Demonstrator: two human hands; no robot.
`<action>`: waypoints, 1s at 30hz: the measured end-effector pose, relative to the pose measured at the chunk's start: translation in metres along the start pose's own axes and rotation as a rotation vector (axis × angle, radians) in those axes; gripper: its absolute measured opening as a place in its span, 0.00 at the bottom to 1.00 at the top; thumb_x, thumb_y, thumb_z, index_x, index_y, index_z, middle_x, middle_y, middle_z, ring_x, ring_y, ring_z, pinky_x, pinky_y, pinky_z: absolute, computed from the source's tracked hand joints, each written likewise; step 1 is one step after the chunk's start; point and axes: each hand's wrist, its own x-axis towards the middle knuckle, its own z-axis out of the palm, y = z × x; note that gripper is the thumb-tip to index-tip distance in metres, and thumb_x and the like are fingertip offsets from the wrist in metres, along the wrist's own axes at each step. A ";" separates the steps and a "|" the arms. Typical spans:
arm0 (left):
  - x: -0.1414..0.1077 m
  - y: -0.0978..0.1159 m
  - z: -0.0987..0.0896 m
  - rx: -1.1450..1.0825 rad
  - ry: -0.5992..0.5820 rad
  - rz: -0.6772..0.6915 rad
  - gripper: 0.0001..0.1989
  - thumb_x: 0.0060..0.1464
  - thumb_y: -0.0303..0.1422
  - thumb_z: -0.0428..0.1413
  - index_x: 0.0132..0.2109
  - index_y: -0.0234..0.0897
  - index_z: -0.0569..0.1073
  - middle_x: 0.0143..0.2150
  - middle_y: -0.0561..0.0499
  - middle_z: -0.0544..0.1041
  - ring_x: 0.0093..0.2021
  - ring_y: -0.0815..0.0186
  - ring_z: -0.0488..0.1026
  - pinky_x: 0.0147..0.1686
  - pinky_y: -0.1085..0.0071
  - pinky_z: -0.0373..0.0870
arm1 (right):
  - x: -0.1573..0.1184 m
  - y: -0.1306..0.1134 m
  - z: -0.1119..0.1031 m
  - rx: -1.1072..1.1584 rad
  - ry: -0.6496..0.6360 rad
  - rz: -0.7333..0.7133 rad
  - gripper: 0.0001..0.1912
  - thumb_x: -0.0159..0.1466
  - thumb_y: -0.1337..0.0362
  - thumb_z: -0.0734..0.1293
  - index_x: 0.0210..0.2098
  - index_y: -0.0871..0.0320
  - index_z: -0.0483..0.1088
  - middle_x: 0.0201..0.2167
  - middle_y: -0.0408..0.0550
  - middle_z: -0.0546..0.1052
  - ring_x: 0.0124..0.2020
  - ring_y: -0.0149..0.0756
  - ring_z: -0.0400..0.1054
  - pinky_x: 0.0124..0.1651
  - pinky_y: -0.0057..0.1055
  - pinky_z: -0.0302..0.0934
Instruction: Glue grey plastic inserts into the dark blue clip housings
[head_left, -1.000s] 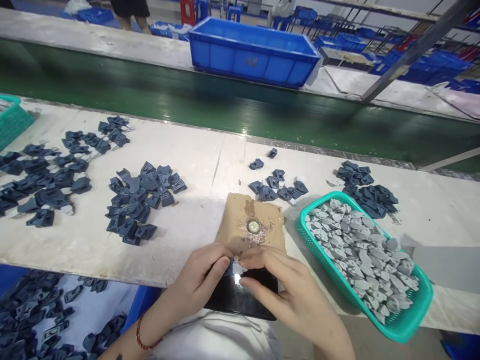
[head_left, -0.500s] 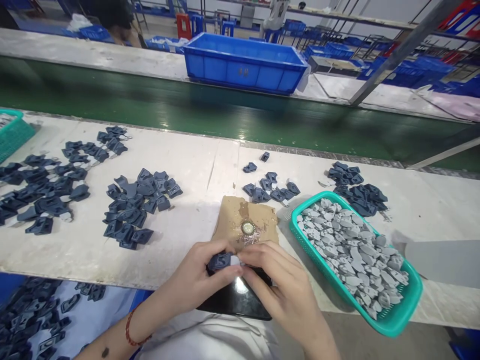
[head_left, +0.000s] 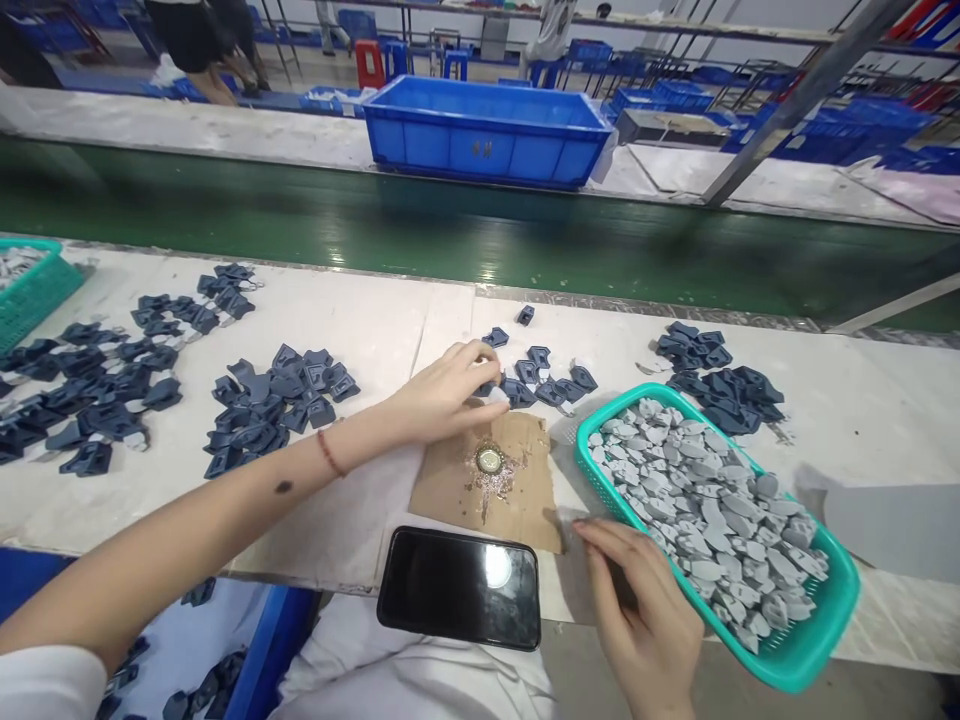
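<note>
I can make out no readable text. Straight ahead at twelve o'clock, the long blue rectangular plastic bin bears a small dark marking on its near wall, too blurred for me to read. Between one and two o'clock, far off, are red, white and blue shapes; whether they are letters, I cannot tell.

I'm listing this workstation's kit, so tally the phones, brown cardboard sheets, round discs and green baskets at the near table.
Green baskets: 2
Brown cardboard sheet: 1
Phone: 1
Round disc: 1
Total: 5
</note>
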 end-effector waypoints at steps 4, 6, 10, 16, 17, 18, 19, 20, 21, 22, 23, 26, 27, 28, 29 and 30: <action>0.034 -0.017 0.015 0.041 -0.108 0.141 0.11 0.65 0.38 0.57 0.49 0.35 0.72 0.64 0.33 0.71 0.65 0.47 0.67 0.64 0.50 0.67 | 0.000 0.001 0.003 -0.025 0.003 -0.019 0.14 0.71 0.79 0.63 0.49 0.60 0.75 0.41 0.50 0.81 0.45 0.35 0.75 0.53 0.33 0.67; 0.044 -0.021 0.020 0.039 -0.151 0.199 0.17 0.63 0.37 0.59 0.56 0.35 0.71 0.66 0.34 0.71 0.66 0.47 0.68 0.65 0.51 0.66 | 0.000 0.001 0.004 -0.031 0.009 -0.017 0.14 0.71 0.79 0.63 0.49 0.60 0.75 0.41 0.50 0.81 0.45 0.35 0.76 0.53 0.32 0.67; 0.063 -0.023 0.025 0.062 -0.194 0.316 0.29 0.65 0.43 0.59 0.68 0.38 0.67 0.74 0.33 0.64 0.72 0.45 0.63 0.70 0.47 0.61 | -0.001 -0.001 0.005 -0.038 0.020 -0.011 0.14 0.70 0.80 0.63 0.49 0.60 0.75 0.41 0.50 0.81 0.45 0.35 0.76 0.52 0.33 0.68; 0.095 -0.021 0.033 0.133 -0.288 0.311 0.36 0.59 0.45 0.63 0.71 0.40 0.68 0.79 0.35 0.56 0.76 0.37 0.55 0.72 0.40 0.55 | 0.001 -0.003 0.006 -0.040 0.012 0.001 0.15 0.70 0.81 0.63 0.49 0.61 0.75 0.40 0.50 0.82 0.45 0.35 0.76 0.51 0.33 0.68; 0.100 -0.021 0.035 0.154 -0.302 0.305 0.36 0.58 0.45 0.63 0.71 0.41 0.69 0.79 0.36 0.56 0.76 0.36 0.55 0.71 0.39 0.55 | 0.001 -0.003 0.006 -0.042 0.012 0.000 0.15 0.70 0.81 0.63 0.49 0.61 0.75 0.41 0.51 0.82 0.45 0.35 0.76 0.51 0.33 0.68; 0.104 -0.021 0.036 0.169 -0.307 0.304 0.36 0.58 0.45 0.63 0.70 0.41 0.69 0.78 0.37 0.58 0.75 0.36 0.57 0.71 0.40 0.55 | 0.001 -0.004 0.006 -0.045 0.014 -0.002 0.15 0.70 0.81 0.63 0.49 0.61 0.75 0.40 0.51 0.82 0.45 0.35 0.76 0.51 0.33 0.68; 0.107 -0.021 0.038 0.176 -0.304 0.310 0.36 0.57 0.45 0.62 0.71 0.42 0.68 0.78 0.38 0.59 0.75 0.37 0.58 0.71 0.41 0.56 | 0.001 -0.004 0.006 -0.049 0.013 -0.002 0.15 0.70 0.81 0.63 0.49 0.61 0.75 0.40 0.51 0.82 0.45 0.35 0.76 0.51 0.33 0.68; 0.110 -0.022 0.039 0.179 -0.297 0.324 0.37 0.58 0.44 0.61 0.72 0.42 0.67 0.78 0.38 0.60 0.74 0.39 0.60 0.71 0.43 0.57 | 0.000 -0.005 0.006 -0.053 0.014 0.001 0.15 0.70 0.81 0.63 0.49 0.61 0.75 0.40 0.51 0.82 0.45 0.35 0.76 0.51 0.33 0.68; 0.113 -0.022 0.040 0.179 -0.290 0.344 0.38 0.58 0.44 0.60 0.73 0.42 0.65 0.77 0.38 0.61 0.73 0.41 0.61 0.70 0.45 0.58 | -0.001 -0.005 0.006 -0.054 0.014 0.007 0.15 0.70 0.81 0.63 0.49 0.61 0.75 0.41 0.51 0.82 0.45 0.35 0.76 0.52 0.33 0.68; 0.116 -0.022 0.041 0.180 -0.289 0.367 0.38 0.59 0.44 0.59 0.74 0.42 0.64 0.76 0.38 0.62 0.72 0.42 0.63 0.69 0.46 0.59 | -0.002 -0.006 0.006 -0.054 0.012 0.016 0.15 0.70 0.81 0.63 0.49 0.61 0.75 0.41 0.51 0.82 0.45 0.35 0.76 0.52 0.33 0.68; 0.118 -0.022 0.042 0.186 -0.293 0.388 0.38 0.59 0.44 0.59 0.74 0.42 0.64 0.75 0.38 0.64 0.70 0.42 0.65 0.68 0.47 0.61 | -0.003 -0.006 0.007 -0.053 0.012 0.027 0.15 0.70 0.81 0.63 0.49 0.61 0.75 0.41 0.51 0.82 0.46 0.35 0.76 0.52 0.33 0.68; 0.121 -0.020 0.043 0.224 -0.311 0.426 0.35 0.58 0.44 0.59 0.72 0.44 0.69 0.71 0.38 0.70 0.62 0.42 0.71 0.60 0.49 0.67 | -0.004 -0.007 0.008 -0.057 0.016 0.042 0.15 0.70 0.81 0.63 0.50 0.61 0.75 0.42 0.51 0.82 0.46 0.36 0.76 0.52 0.34 0.68; 0.121 -0.019 0.043 0.240 -0.308 0.428 0.34 0.58 0.43 0.59 0.70 0.44 0.70 0.70 0.39 0.71 0.60 0.43 0.72 0.57 0.51 0.68 | -0.003 -0.007 0.008 -0.062 0.017 0.040 0.15 0.70 0.81 0.63 0.50 0.61 0.75 0.41 0.51 0.82 0.45 0.36 0.76 0.51 0.34 0.68; 0.120 -0.018 0.043 0.259 -0.301 0.426 0.33 0.57 0.43 0.59 0.69 0.45 0.72 0.68 0.39 0.72 0.58 0.44 0.72 0.53 0.53 0.70 | -0.002 -0.007 0.007 -0.068 0.019 0.034 0.15 0.70 0.81 0.63 0.49 0.61 0.75 0.41 0.51 0.82 0.45 0.35 0.76 0.51 0.33 0.69; 0.119 -0.016 0.042 0.278 -0.292 0.423 0.32 0.57 0.43 0.58 0.67 0.45 0.74 0.67 0.40 0.73 0.57 0.45 0.72 0.49 0.55 0.70 | -0.001 -0.007 0.007 -0.074 0.019 0.028 0.14 0.70 0.80 0.63 0.49 0.61 0.75 0.40 0.51 0.82 0.44 0.35 0.76 0.51 0.33 0.69; 0.118 -0.015 0.041 0.297 -0.283 0.420 0.30 0.57 0.43 0.58 0.66 0.44 0.75 0.65 0.40 0.74 0.56 0.46 0.73 0.46 0.58 0.70 | 0.000 -0.007 0.006 -0.079 0.017 0.024 0.14 0.70 0.80 0.63 0.49 0.61 0.75 0.40 0.51 0.82 0.44 0.35 0.77 0.51 0.33 0.69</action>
